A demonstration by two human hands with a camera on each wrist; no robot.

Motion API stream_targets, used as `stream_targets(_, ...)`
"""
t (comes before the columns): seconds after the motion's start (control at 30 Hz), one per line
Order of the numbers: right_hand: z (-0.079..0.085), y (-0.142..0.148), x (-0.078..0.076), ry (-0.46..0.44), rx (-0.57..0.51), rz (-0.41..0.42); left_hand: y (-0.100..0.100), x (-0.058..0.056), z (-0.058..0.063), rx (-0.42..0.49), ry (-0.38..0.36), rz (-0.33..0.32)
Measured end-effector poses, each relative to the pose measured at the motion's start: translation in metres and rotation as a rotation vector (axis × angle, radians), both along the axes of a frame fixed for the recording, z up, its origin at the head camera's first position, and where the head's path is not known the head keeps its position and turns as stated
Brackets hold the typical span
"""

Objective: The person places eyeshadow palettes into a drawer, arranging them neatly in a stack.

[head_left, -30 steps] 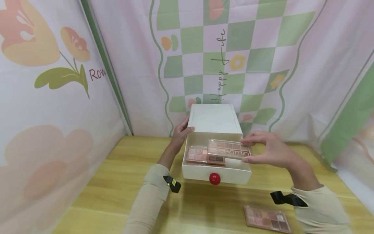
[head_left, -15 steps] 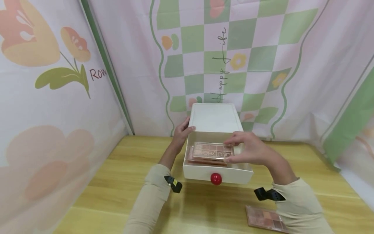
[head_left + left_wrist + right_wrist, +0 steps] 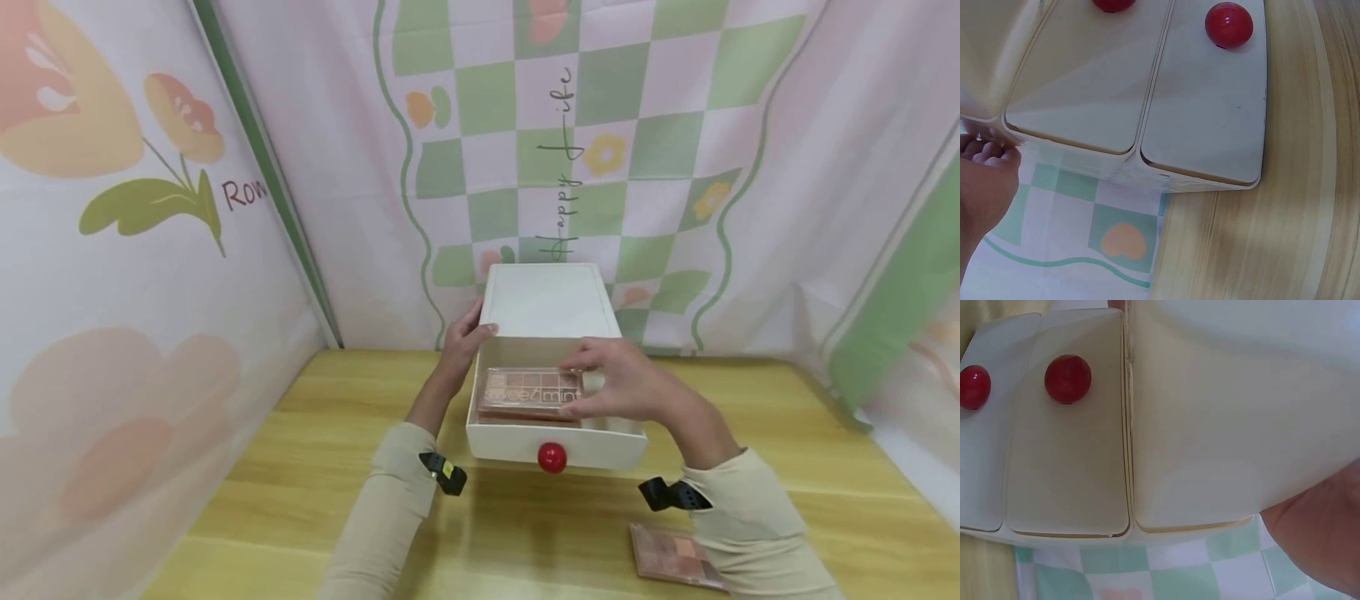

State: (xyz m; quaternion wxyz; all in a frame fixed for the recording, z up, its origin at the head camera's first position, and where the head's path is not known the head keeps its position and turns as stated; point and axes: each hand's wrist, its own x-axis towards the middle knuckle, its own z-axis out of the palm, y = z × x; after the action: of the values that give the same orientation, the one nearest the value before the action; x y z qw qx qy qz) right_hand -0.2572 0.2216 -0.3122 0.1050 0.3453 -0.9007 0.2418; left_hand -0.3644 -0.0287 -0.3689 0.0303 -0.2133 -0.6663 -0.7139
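A white drawer cabinet stands at the back of the table, its top drawer pulled out. Inside it an eyeshadow palette with "sweet mint" on its clear lid lies over another palette, mostly hidden. My right hand reaches over the drawer's right side and pinches the upper palette's right end between thumb and fingers. On the cabinet's left side my left hand grips the body, thumb at the top front corner. The left wrist view shows that hand with bent fingers against the cabinet's side.
A third eyeshadow palette lies on the wooden table at the front right, partly behind the right sleeve. Lower drawers with red knobs are shut below the open one. A printed curtain hangs close behind the cabinet.
My right hand has carried the "sweet mint" palette leftward and down into the drawer, over the other palette. The left hand keeps its place on the cabinet.
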Motion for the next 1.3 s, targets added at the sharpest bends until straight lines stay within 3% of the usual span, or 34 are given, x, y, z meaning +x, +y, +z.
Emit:
stream_targets(0.2, 0.002, -0.002, 0.002, -0.005, 0.035, -0.032, 0.000, 0.000, 0.000, 0.002, 0.004, -0.011)
stream_targets(0.5, 0.000, 0.005, 0.009, -0.011, -0.040, -0.058, 0.000, 0.001, -0.002, 0.001, -0.016, 0.004)
stream_targets(0.77, -0.002, 0.015, 0.015, 0.079, -0.090, -0.047, 0.000, 0.002, 0.000, 0.004, -0.007, -0.004)
stream_targets(1.03, -0.006, 0.032, 0.025, 0.279, -0.190, 0.014, 0.000, 0.001, -0.001, 0.000, -0.002, 0.003)
stream_targets(1.3, -0.014, 0.052, 0.043, 0.283, -0.251, -0.020, 0.001, 0.000, -0.001, 0.015, -0.007, 0.009)
